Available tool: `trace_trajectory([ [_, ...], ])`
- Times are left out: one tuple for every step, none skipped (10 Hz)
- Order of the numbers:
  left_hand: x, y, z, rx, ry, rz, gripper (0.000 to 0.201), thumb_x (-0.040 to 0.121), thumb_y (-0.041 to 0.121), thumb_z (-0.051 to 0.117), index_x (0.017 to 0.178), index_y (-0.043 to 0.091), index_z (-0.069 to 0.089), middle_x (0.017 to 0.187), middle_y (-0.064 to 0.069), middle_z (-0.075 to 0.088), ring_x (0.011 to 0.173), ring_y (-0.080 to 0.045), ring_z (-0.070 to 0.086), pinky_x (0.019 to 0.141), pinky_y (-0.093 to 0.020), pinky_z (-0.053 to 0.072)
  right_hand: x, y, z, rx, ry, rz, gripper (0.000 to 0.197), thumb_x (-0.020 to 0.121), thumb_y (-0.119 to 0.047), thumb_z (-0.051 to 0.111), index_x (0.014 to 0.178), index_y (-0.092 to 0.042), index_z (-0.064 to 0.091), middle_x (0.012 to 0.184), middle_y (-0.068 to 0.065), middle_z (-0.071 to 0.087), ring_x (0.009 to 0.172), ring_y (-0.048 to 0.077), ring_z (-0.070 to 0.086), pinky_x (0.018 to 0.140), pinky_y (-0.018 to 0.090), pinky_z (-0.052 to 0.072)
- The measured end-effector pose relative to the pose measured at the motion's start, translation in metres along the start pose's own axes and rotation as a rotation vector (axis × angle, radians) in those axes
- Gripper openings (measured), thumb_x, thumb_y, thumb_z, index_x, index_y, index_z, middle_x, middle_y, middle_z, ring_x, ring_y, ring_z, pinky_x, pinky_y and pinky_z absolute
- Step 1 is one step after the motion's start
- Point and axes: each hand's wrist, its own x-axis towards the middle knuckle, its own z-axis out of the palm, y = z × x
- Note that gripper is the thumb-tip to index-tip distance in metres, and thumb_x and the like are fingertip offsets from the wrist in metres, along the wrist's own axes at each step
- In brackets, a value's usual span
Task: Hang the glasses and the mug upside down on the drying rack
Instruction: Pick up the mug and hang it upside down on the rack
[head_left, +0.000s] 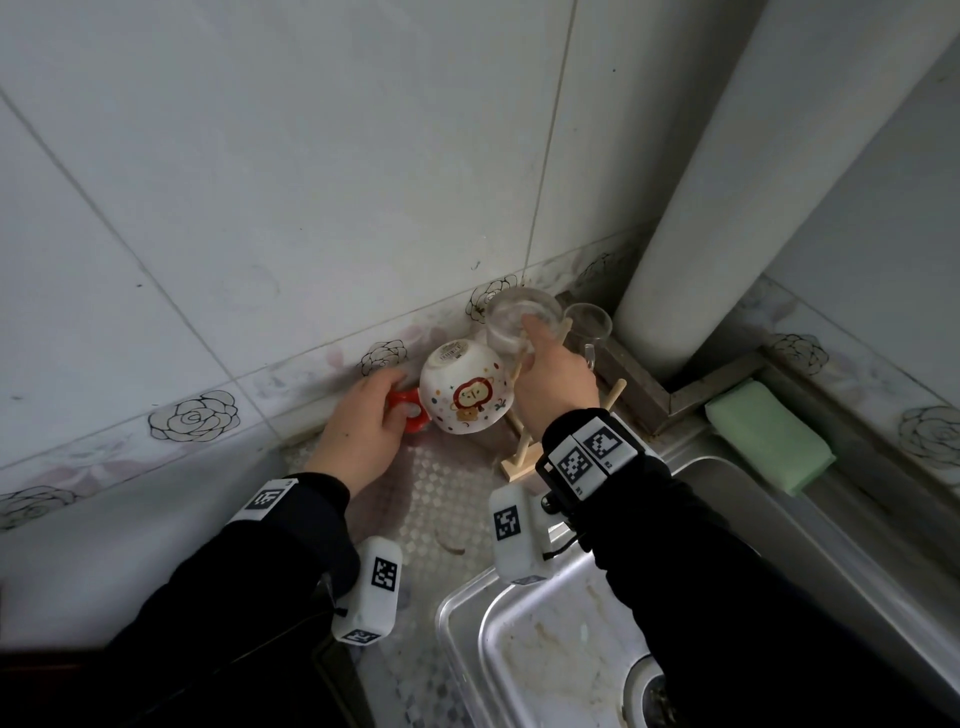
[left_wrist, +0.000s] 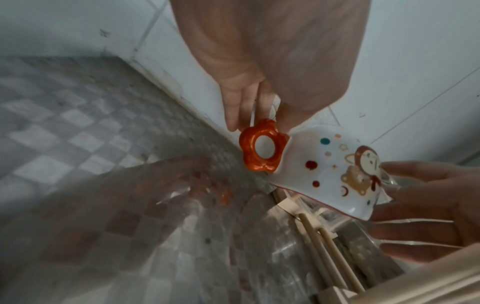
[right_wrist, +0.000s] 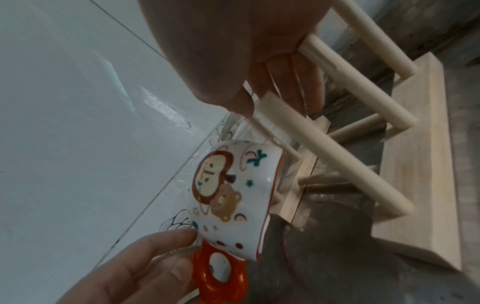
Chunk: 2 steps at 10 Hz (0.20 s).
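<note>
The left hand (head_left: 358, 431) pinches the red flower-shaped handle (head_left: 407, 410) of the inverted white ceramic cartoon mug (head_left: 465, 389), hanging on the wooden peg drying rack (head_left: 524, 460). The right hand (head_left: 558, 382) clasps an inverted clear glass (head_left: 511, 319). Both appear rigid, smooth and breakable; grip bodies firmly.

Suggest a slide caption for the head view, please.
Left hand holds inverted mug by its handle; right hand grips a glass.
</note>
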Motion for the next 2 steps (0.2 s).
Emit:
trace_trajectory([
  [-0.0014,-0.0021,-0.0033,-0.025,0.008,0.008,0.038,0.088,0.012,0.051,0.126,0.011,0.048,0.127,-0.015,0.055,0.115,-0.029,0.053,0.099,-0.045,0.044,0.0008,0.0019,0.0032,-0.03,0.01,-0.016,0.051,0.092,-0.009,0.034,0.14,-0.027,0.031,0.105,0.016,0.067,0.099,0.034,0.065,0.073,0.036,0.046],
  [0.0023,-0.0058,-0.0046,-0.054,0.034,-0.009,0.038,0.089,0.014,0.05,0.127,0.012,0.048,0.128,-0.012,0.055,0.118,-0.027,0.052,0.1,-0.044,0.044,-0.0011,-0.0009,-0.0008,-0.008,0.016,0.011,0.054,0.092,-0.007,0.034,0.141,-0.029,0.029,0.108,0.015,0.067,0.101,0.033,0.064,0.072,0.035,0.043],
])
